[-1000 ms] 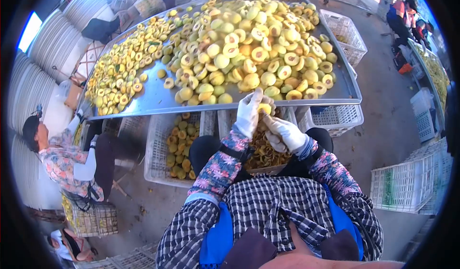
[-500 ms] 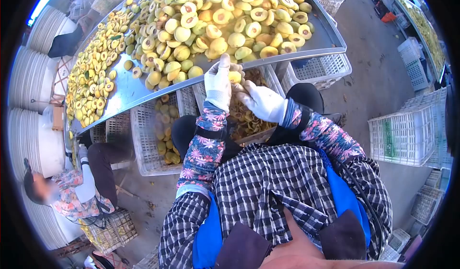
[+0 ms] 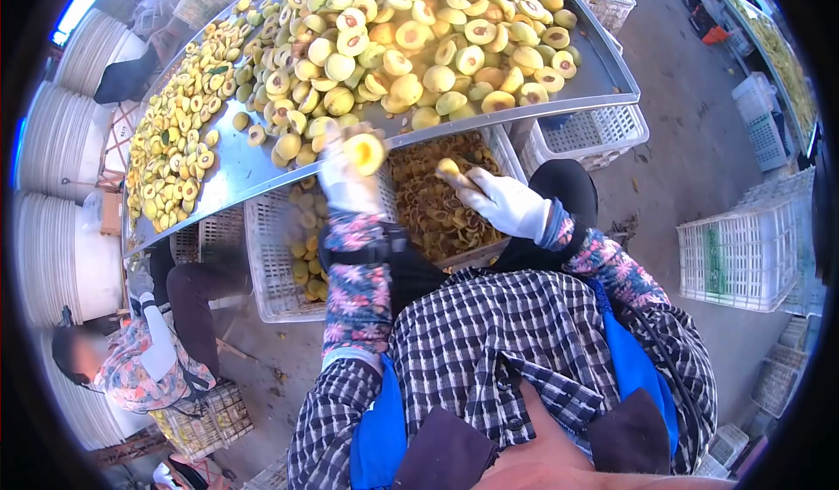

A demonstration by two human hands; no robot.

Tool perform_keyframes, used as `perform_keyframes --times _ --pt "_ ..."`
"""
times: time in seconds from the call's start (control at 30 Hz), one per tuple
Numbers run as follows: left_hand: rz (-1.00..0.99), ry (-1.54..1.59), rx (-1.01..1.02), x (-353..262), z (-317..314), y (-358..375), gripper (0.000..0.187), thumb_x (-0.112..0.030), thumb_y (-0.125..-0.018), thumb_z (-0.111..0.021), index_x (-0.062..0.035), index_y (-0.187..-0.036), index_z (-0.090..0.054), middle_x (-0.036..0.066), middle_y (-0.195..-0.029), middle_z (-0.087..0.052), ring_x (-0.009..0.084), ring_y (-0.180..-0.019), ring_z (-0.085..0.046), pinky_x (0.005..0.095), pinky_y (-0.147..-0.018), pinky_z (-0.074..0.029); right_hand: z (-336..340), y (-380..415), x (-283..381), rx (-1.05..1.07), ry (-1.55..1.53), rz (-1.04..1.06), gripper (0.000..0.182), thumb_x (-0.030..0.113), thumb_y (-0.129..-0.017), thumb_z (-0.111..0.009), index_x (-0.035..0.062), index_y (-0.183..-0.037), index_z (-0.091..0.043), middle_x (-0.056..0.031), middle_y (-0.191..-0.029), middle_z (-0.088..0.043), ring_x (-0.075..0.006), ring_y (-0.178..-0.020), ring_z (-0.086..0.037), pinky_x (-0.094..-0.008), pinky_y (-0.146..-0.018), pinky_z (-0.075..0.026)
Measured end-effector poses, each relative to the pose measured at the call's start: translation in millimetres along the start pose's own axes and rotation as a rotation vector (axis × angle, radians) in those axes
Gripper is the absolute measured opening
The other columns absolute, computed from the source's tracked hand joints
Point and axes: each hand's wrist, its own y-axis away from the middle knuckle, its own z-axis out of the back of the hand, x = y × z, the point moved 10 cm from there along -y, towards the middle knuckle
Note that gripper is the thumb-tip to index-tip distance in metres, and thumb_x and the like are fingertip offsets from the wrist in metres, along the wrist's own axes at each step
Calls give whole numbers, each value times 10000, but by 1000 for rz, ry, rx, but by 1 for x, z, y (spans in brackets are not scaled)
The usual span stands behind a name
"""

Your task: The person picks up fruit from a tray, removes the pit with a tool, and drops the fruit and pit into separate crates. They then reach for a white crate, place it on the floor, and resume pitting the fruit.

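Note:
My left hand (image 3: 343,171), in a white glove and slightly blurred, is closed on a yellow stone-fruit half (image 3: 364,153), cut face up with a darker hollow in the middle. It is at the near edge of the metal table (image 3: 245,165). My right hand (image 3: 502,203), also gloved, is apart from it over a crate of brown and yellow scraps (image 3: 437,202). Its fingers pinch a small yellowish piece (image 3: 447,167), whose kind I cannot make out. A large heap of halved fruit (image 3: 402,53) covers the table in front of me.
Below the table on the left stands a white crate (image 3: 262,263) with yellow fruit. Another white crate (image 3: 594,136) is under the right corner. A co-worker (image 3: 144,359) sits at the left. Stacked crates (image 3: 734,258) stand at the right.
My hands were close together around a yellow fruit. Now they are apart: the left has moved left with a fruit half, and the right has moved slightly right and down.

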Motion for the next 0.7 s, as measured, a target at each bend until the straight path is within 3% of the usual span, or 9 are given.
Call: perform_keyframes --times 0.07,0.13,0.17,0.23,0.27,0.4,0.53,0.6,0.7 --pt "-204 -539 -155 -60 59 -24 430 -439 -923 -575 -12 -959 -616 106 -823 -649 255 -644 -634 330 -563 -539 -4 15 -3 76 185 18 405 258 -942 -498 48 -1275 -404 -243 -865 -642 -396 -813 -638 -473 -707 -496" --pt "-194 -876 -260 -96 123 -52 495 -457 -889 -601 1 -1077 -620 136 -916 -663 300 -788 -648 382 -715 -544 -11 22 -12 149 288 -44 437 210 -927 -500 62 -1320 -380 -240 -950 -633 -387 -840 -640 -463 -711 -505" --pt "-198 -880 -262 -103 126 -50 495 -457 -889 -601 1 -1077 -620 136 -916 -663 300 -788 -648 382 -715 -544 -13 24 -12 148 285 -39 437 210 -927 -500 62 -1320 -380 -240 -950 -633 -387 -840 -640 -463 -711 -505" --pt "-477 -2020 -255 -124 92 -44 530 -473 -849 -622 -26 -1135 -622 155 -1009 -657 354 -959 -612 445 -896 -475 -17 26 -18 176 433 -99 495 152 -901 -512 70 -1360 -344 -222 -977 -597 -386 -808 -628 -448 -703 -506" --pt "-302 -1878 -203 -112 90 -57 545 -470 -828 -633 -54 -1179 -616 173 -1133 -632 360 -1109 -551 443 -1019 -377 -20 25 -20 169 434 -94 495 152 -901 -512 70 -1360 -344 -222 -977 -597 -386 -808 -628 -448 -703 -506" --pt "-236 -1463 112 -32 20 -102 570 -476 -854 -600 -33 -1214 -595 215 -1225 -591 326 -1144 -558 396 -985 -414 -24 20 -15 159 411 -55 531 118 -874 -505 119 -1382 -349 -224 -1026 -586 -384 -860 -641 -435 -737 -516" --pt "-251 -1656 143 32 -25 -147 578 -466 -860 -584 -23 -1231 -557 256 -1160 -601 383 -1108 -562 440 -932 -452 -37 19 -18 370 538 -160 576 96 -858 -528 125 -1403 -344 -237 -1129 -544 -372 -933 -642 -411 -796 -516" --pt "-341 -1721 134 54 -23 -157 513 -430 -829 -622 -25 -1141 -578 245 -1072 -632 396 -1037 -588 452 -897 -469 -33 19 -12 340 534 -162 601 108 -861 -529 123 -1424 -320 -229 -1122 -549 -367 -914 -645 -414 -788 -517" --pt "-249 -1576 91 62 -4 -170 326 -275 -813 -628 -44 -1038 -575 204 -939 -669 360 -931 -635 421 -841 -496 -15 19 -8 130 412 -70 556 138 -885 -512 78 -1406 -326 -222 -1085 -588 -376 -889 -637 -411 -769 -518"
